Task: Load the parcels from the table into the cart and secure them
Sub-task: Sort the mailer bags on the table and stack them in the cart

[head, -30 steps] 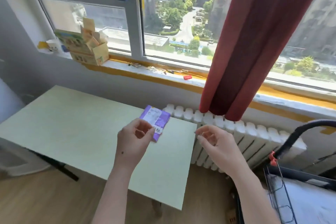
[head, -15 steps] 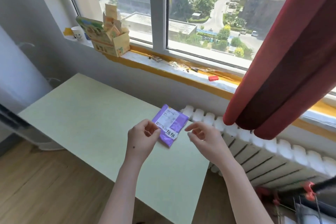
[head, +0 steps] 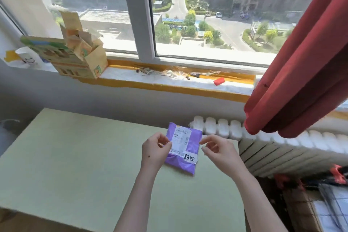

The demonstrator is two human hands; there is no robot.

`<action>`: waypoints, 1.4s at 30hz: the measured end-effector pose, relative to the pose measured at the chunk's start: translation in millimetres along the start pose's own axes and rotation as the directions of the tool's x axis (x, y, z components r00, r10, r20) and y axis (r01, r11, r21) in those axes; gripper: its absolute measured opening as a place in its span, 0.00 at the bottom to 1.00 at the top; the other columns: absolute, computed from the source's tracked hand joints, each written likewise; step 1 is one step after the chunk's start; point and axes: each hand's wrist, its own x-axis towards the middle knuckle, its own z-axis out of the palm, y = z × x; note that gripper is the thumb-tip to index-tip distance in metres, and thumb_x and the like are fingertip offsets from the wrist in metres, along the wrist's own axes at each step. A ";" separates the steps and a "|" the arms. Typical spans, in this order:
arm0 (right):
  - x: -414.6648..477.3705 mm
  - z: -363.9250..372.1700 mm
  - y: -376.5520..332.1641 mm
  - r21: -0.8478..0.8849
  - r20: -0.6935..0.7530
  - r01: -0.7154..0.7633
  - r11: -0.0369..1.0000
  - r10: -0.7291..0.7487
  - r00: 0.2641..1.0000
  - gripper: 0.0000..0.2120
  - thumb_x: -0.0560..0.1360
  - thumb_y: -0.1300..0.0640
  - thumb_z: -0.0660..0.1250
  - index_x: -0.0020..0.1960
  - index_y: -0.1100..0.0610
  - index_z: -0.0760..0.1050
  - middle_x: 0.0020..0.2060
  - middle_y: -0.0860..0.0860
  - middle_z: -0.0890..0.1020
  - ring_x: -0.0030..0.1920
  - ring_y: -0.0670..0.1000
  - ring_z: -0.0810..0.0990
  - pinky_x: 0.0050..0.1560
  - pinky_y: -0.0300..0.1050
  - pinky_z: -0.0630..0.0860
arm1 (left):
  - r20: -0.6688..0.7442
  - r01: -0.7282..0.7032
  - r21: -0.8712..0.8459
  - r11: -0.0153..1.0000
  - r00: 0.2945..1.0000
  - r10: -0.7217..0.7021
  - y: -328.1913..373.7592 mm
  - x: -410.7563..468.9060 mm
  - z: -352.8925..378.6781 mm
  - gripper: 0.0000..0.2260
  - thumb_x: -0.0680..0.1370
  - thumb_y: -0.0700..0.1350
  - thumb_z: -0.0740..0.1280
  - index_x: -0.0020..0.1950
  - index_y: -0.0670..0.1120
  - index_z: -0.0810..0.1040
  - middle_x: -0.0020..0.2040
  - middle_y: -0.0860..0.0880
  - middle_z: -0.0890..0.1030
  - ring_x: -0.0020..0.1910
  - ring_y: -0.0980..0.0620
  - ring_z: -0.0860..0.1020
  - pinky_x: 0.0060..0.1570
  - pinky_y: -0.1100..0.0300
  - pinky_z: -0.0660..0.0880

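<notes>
The purple plastic mailer parcel [head: 183,149] is at the far right corner of the pale green table [head: 75,156]. Its white sticker [head: 190,158] reads "超期"; the print on its white shipping label [head: 180,140] is illegible. The left hand [head: 154,149] pinches the parcel's left edge. The right hand [head: 218,150], fingers loosely curled, is just beside the right edge and holds nothing.

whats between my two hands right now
In the head view, the purple parcel lies between them on the green table. The left hand pinches its left edge; the right hand is by its right edge.
</notes>
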 end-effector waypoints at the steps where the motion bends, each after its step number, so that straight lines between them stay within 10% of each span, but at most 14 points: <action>1: 4.6 8.1 2.1 0.002 -0.022 -0.024 1.000 0.024 0.999 0.11 0.72 0.64 0.69 0.42 0.47 0.79 0.33 0.47 0.78 0.31 0.40 0.74 0.36 0.30 0.70 | 0.026 0.014 0.029 0.999 1.000 -0.015 -8.7 10.8 1.6 0.07 0.71 0.38 0.70 0.36 0.47 0.77 0.34 0.52 0.80 0.32 0.53 0.75 0.36 0.64 0.71; 7: 34.6 60.0 27.7 -0.030 -0.001 -0.225 0.974 0.225 0.974 0.13 0.69 0.66 0.72 0.40 0.47 0.77 0.33 0.46 0.79 0.31 0.38 0.75 0.36 0.30 0.71 | 0.238 0.000 0.227 0.974 0.970 -0.055 -62.1 61.5 21.6 0.11 0.72 0.41 0.68 0.54 0.45 0.77 0.54 0.48 0.78 0.57 0.49 0.75 0.51 0.61 0.68; 13: 64.0 88.9 61.9 -0.132 0.047 -0.385 0.913 0.394 0.918 0.22 0.67 0.61 0.76 0.59 0.53 0.77 0.53 0.49 0.75 0.55 0.49 0.75 0.51 0.37 0.69 | 0.413 -0.008 0.356 0.935 0.898 -0.149 -80.8 92.2 50.5 0.31 0.75 0.49 0.69 0.72 0.42 0.60 0.68 0.43 0.67 0.68 0.45 0.67 0.63 0.56 0.65; 20: 80.0 102.3 89.6 -0.037 0.033 -0.553 0.833 0.554 0.832 0.37 0.65 0.62 0.78 0.70 0.55 0.67 0.65 0.60 0.68 0.64 0.55 0.72 0.58 0.43 0.72 | 0.401 -0.002 0.454 0.891 0.894 -0.202 -97.6 102.7 70.4 0.37 0.74 0.53 0.69 0.75 0.40 0.54 0.70 0.42 0.65 0.70 0.42 0.62 0.67 0.55 0.57; 25: 82.1 103.6 96.0 0.143 0.003 -0.626 0.767 0.632 0.775 0.34 0.69 0.69 0.74 0.71 0.59 0.65 0.45 0.54 0.75 0.46 0.53 0.77 0.39 0.38 0.72 | 0.386 0.123 0.319 0.940 0.889 -0.247 -104.1 104.2 67.3 0.31 0.73 0.42 0.68 0.73 0.40 0.60 0.61 0.43 0.76 0.62 0.44 0.73 0.59 0.55 0.69; 29: 78.9 107.2 103.3 0.121 -0.047 -0.694 0.709 0.703 0.710 0.39 0.69 0.68 0.72 0.75 0.60 0.58 0.48 0.56 0.80 0.49 0.54 0.78 0.49 0.43 0.73 | 0.370 0.214 0.267 0.940 0.877 -0.305 -108.8 97.0 60.8 0.29 0.73 0.40 0.69 0.71 0.40 0.63 0.51 0.47 0.80 0.50 0.49 0.76 0.45 0.63 0.67; 37: 66.8 106.5 107.4 0.099 -0.102 -0.689 0.718 0.696 0.711 0.18 0.69 0.70 0.67 0.58 0.61 0.79 0.40 0.50 0.80 0.44 0.51 0.79 0.33 0.31 0.69 | 0.385 0.368 0.161 0.916 0.831 -0.402 -119.3 86.1 51.8 0.24 0.71 0.44 0.75 0.64 0.39 0.73 0.57 0.42 0.81 0.54 0.48 0.79 0.49 0.63 0.71; 42: 58.5 97.6 102.5 0.168 -0.162 -0.639 0.750 0.661 0.733 0.15 0.68 0.69 0.70 0.54 0.60 0.81 0.40 0.50 0.82 0.44 0.51 0.81 0.43 0.40 0.75 | 0.420 0.362 0.058 0.930 0.836 -0.352 -113.1 84.0 47.5 0.19 0.70 0.41 0.77 0.58 0.38 0.79 0.47 0.46 0.81 0.47 0.49 0.79 0.50 0.58 0.76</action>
